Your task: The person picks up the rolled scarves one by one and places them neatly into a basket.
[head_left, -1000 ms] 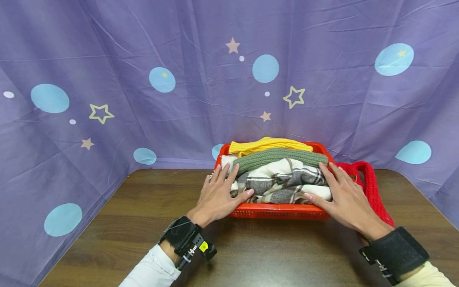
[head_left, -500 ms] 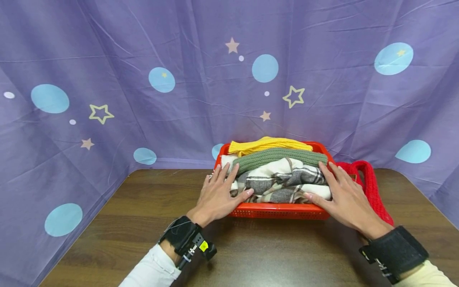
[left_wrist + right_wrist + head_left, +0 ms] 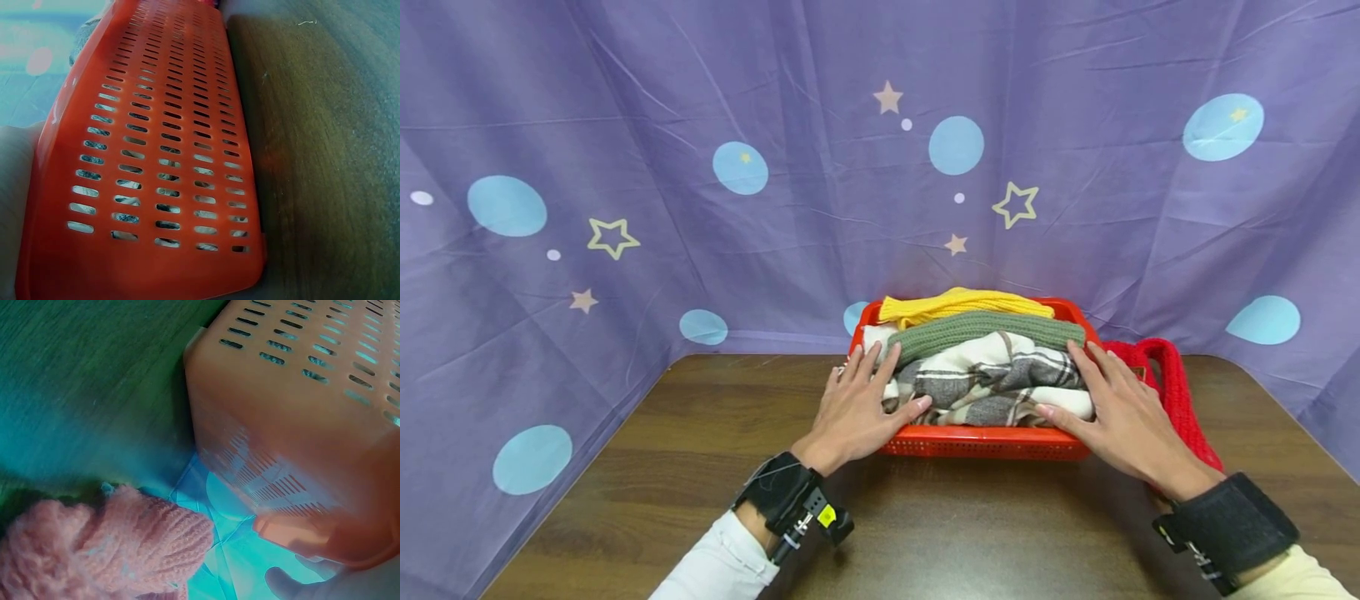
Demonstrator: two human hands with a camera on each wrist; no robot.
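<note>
A red plastic basket [image 3: 985, 443] full of folded knitwear stands between both hands in the head view. My left hand [image 3: 852, 414] rests at its left front corner, fingers spread and thumb over the front rim. Mirroring it at the right corner, my right hand [image 3: 1123, 414] lies with extended fingers over the side rim and the cloth. Inside, a grey, white and brown plaid scarf [image 3: 977, 379] lies in front, a ribbed green knit roll [image 3: 985, 331] behind it, and a yellow knit [image 3: 962, 304] at the back. The left wrist view shows the basket's slotted wall [image 3: 144, 262] close up.
A red knitted scarf [image 3: 1180, 396] lies on the table just right of the basket, partly behind the right hand. The brown wooden table [image 3: 722, 433] ends at a purple curtain [image 3: 805, 250] with stars and blue dots, close behind the basket.
</note>
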